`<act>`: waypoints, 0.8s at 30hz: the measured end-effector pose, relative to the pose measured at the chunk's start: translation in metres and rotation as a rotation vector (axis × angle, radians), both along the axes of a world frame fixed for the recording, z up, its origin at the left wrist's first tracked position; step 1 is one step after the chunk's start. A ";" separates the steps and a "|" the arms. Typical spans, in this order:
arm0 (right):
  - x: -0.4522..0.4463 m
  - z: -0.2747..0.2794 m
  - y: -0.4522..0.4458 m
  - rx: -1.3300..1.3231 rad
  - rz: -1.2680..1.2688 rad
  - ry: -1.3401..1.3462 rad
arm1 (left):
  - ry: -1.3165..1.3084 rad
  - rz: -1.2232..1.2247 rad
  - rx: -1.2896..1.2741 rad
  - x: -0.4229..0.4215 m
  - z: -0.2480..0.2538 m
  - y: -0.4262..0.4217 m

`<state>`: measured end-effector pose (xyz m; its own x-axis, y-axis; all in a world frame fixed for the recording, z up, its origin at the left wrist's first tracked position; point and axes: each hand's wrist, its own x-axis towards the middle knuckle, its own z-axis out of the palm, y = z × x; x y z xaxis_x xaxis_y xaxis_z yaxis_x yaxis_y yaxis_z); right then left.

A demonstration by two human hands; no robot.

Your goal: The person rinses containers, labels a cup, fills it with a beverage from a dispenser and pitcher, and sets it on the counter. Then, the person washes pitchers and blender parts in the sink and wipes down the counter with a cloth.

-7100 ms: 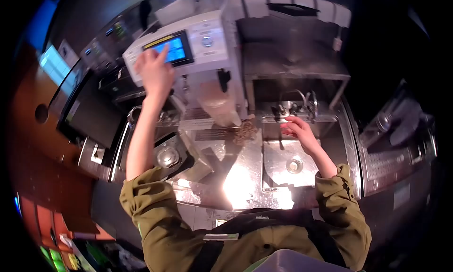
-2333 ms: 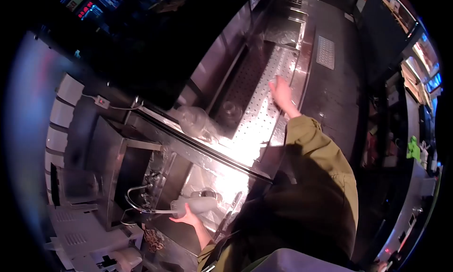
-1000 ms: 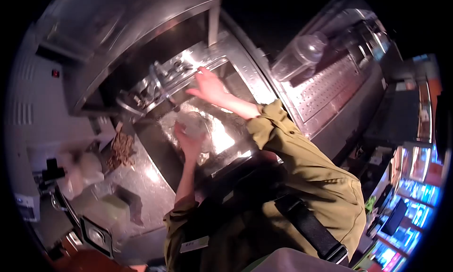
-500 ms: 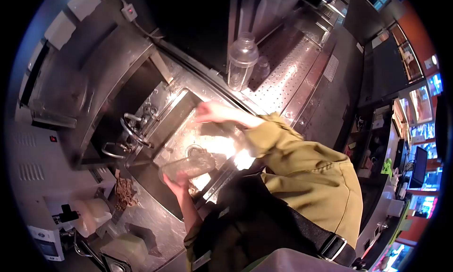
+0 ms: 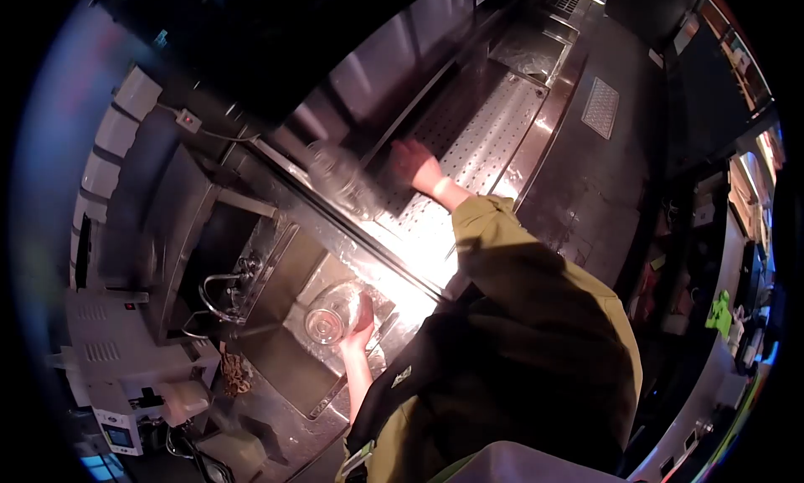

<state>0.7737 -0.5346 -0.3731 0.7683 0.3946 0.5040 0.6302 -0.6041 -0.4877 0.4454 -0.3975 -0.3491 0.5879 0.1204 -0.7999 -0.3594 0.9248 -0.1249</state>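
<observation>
The sink is silver, the jar in it clear. Right of it: silver tray dotted with dark holes, olive sleeve. Left: brown cloth, pale grey machine.

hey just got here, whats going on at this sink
A person's left hand is holding a clear container over the metal sink, near the faucet. Their right hand is out over the perforated metal board next to the sink; whether it grips anything is hard to tell. Another clear container, blurred, is close to that right hand.
</observation>
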 end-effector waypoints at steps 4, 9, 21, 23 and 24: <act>0.013 -0.009 -0.022 0.121 0.178 0.041 | -0.256 -0.074 -0.245 0.081 0.032 -0.064; 0.016 0.075 -0.083 0.560 0.129 0.372 | -0.289 -0.311 -0.142 0.172 0.001 -0.094; 0.004 0.151 -0.047 0.069 0.698 -0.079 | -0.110 -0.331 -0.354 0.245 -0.028 -0.092; 0.009 0.154 -0.041 -0.161 0.764 0.155 | -0.099 -0.283 -0.258 0.248 -0.048 -0.087; 0.013 0.145 -0.033 -0.231 0.774 0.249 | -0.089 -0.236 -0.234 0.247 -0.038 -0.096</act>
<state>0.7862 -0.5672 -0.2279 0.3168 0.9276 0.1978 0.7976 -0.1478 -0.5848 0.6924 -0.4931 -0.3867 0.6465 -0.2079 -0.7340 -0.1166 0.9239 -0.3644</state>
